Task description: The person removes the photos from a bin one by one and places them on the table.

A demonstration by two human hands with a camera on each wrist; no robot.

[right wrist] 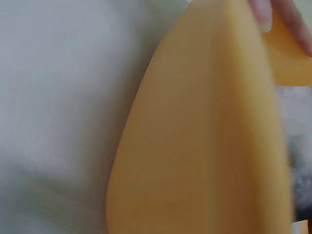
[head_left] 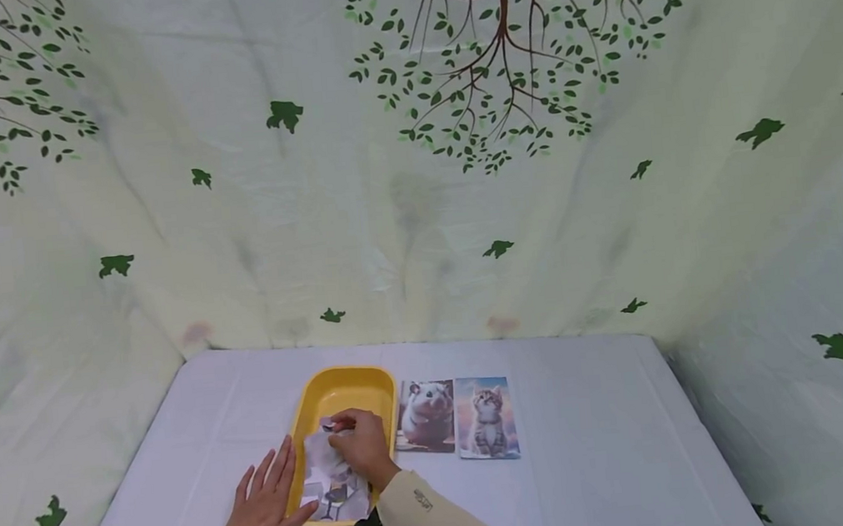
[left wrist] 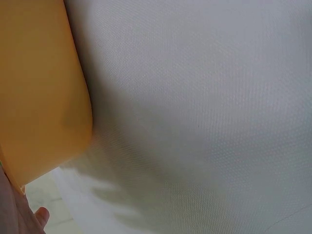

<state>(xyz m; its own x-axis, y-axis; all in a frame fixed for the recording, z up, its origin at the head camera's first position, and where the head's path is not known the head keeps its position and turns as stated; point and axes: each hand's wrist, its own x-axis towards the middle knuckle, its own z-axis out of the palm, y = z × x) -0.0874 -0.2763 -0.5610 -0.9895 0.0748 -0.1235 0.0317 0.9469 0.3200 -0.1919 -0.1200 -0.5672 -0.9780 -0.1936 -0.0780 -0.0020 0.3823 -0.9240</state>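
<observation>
A yellow tray (head_left: 349, 380) stands on the table, and its outer wall fills much of both wrist views. Several cut picture pieces (head_left: 341, 504), pale with grey patches, lie in its near part. My left hand (head_left: 265, 506) rests at the tray's left rim with fingers spread and straight, the thumb reaching over the near left corner. Over the tray, my right hand (head_left: 366, 447) pinches a small picture piece (head_left: 327, 424) between thumb and fingers. What is printed on that piece is too small to make out. Fingers (right wrist: 263, 14) of the right hand show at the top of the right wrist view.
Right of the tray lie two picture cards side by side, a hamster card (head_left: 426, 415) and a kitten card (head_left: 487, 418). A white cloth covers the table (head_left: 596, 448). Pale curtains (head_left: 419, 238) with leaf prints hang behind and at both sides.
</observation>
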